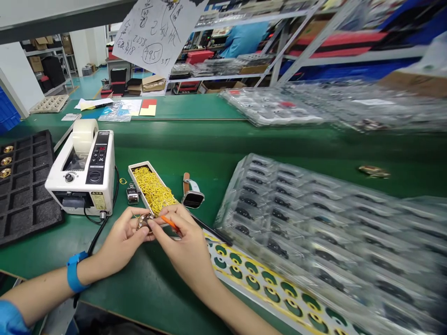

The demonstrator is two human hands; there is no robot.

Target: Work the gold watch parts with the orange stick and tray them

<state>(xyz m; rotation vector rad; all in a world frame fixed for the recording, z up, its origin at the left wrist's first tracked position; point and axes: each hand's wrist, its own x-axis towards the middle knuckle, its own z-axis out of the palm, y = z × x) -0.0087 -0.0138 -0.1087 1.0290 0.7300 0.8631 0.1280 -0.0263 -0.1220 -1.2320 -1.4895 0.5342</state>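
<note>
Far left on the green bench (136,279): black foam tray (31,190), a few gold-coloured pieces in its far-left slots, then the white tape machine (84,172) with its cord running down behind the wrist. Next the left hand (120,237), thumb and fingers curled around a small brown-and-gold piece (143,223), gripping it just off the bench at the near end of the white box (139,164) of yellow loops (153,186). Piece sits between the two hands, partly hidden by fingertips. Right hand (186,246): thumb and fingertips closed in at the piece, an orange stick (170,223) held among the fingers; cannot tell whether its tip touches. Looks like close fingertip work. To do it well: let the left pinch carry the load, gripping by the edges so the face is clear; brace right fingertips against left, so both hands move as one; press lightly, as shiny surfaces likely scratch. Working low over bare bench seems wise, since a slip toward the loops could bury the piece. Beyond, rightward: a watch (193,199) just past the box, a label sheet (253,281) by the right forearm, clear trays (230,200) of dark parts.
</note>
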